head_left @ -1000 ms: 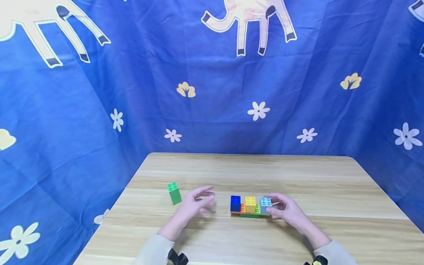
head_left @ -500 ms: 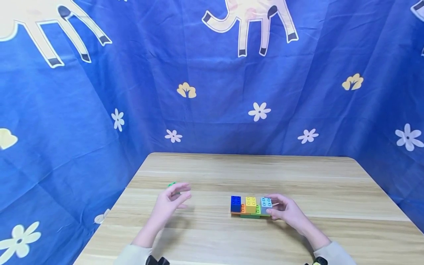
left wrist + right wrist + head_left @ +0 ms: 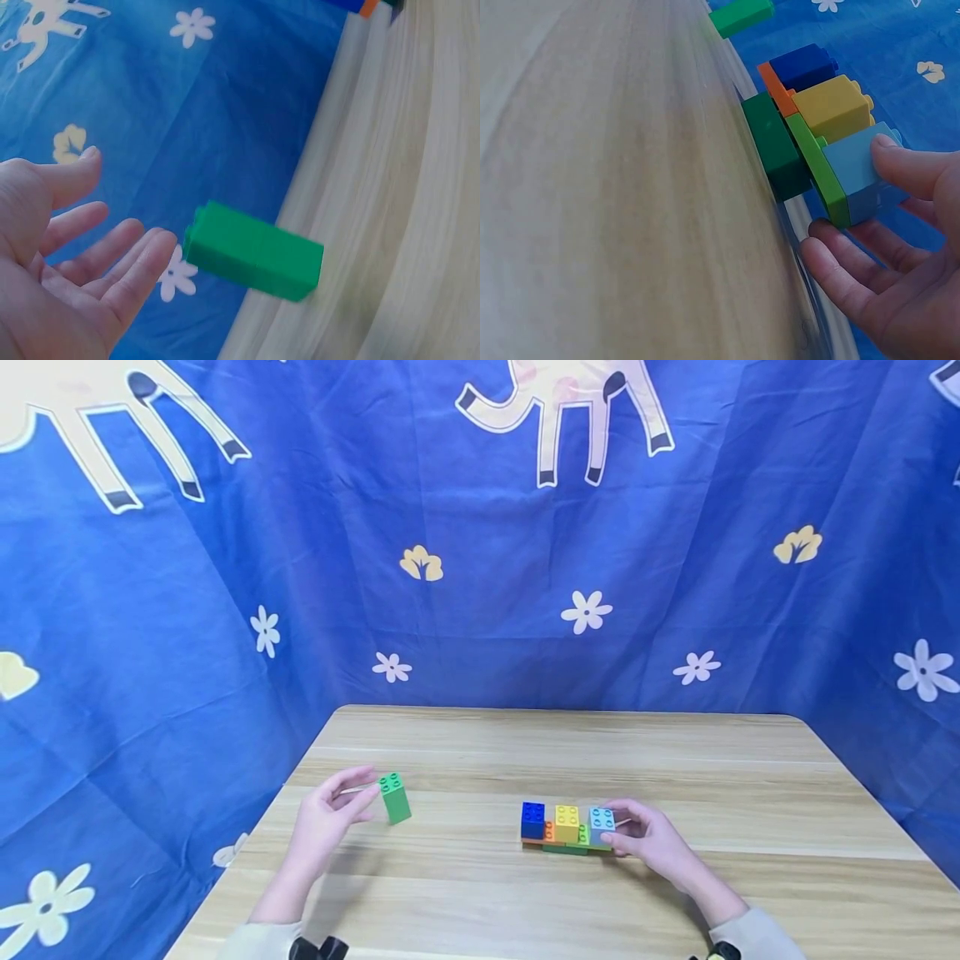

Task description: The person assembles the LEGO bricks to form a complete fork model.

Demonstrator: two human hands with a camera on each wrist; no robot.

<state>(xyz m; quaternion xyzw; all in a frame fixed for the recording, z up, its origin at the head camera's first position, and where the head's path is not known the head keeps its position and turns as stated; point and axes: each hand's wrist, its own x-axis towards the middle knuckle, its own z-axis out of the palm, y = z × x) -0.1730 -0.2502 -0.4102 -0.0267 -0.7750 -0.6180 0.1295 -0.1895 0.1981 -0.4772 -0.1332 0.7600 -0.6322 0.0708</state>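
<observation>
A tall green toy brick [image 3: 396, 799] stands upright on the table at the left. Just left of it is my left hand [image 3: 330, 818], thumb and fingers spread and nothing between them; in the left wrist view the fingertips [image 3: 161, 244] come right up to the brick's studded end. My right hand [image 3: 656, 843] pinches the light blue brick [image 3: 859, 176] at the right end of a built row. That row also carries a yellow brick [image 3: 832, 109] and a dark blue brick [image 3: 804, 67], on an orange plate [image 3: 776, 86] and a lime plate [image 3: 817, 169], over a dark green brick [image 3: 776, 146].
Both bricks and hands are over a light wooden table [image 3: 480, 910]. Behind the table's far edge hangs a blue cloth [image 3: 480, 527] printed with animals and flowers, which also runs along both sides.
My left hand has moved left from beside the row, passing in front of the green brick to its left side. My right hand keeps its grip on the light blue brick.
</observation>
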